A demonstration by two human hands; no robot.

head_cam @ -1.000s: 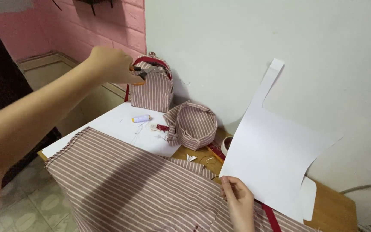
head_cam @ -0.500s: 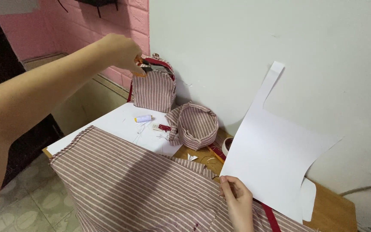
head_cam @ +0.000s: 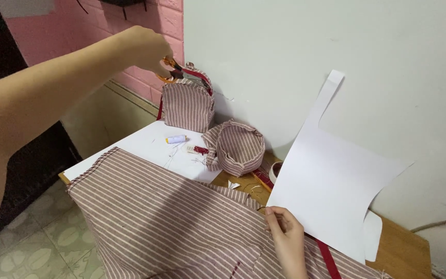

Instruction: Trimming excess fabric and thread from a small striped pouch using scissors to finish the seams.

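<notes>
Scissors (head_cam: 169, 70) with orange handles were gripped aloft in the left hand (head_cam: 148, 49); the right hand (head_cam: 285, 237) pinched the white paper pattern (head_cam: 331, 181) upright, steadying it against striped fabric (head_cam: 171, 222).

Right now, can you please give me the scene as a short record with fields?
left hand: raised above the striped bag, holding orange-handled scissors
right hand: holds the lower edge of the white paper pattern
striped fabric: spread over the table, beneath the right hand
round striped basket: beside the bag, near the wall
thread spool: lies on a white sheet
table: wooden, against the white wall
</notes>
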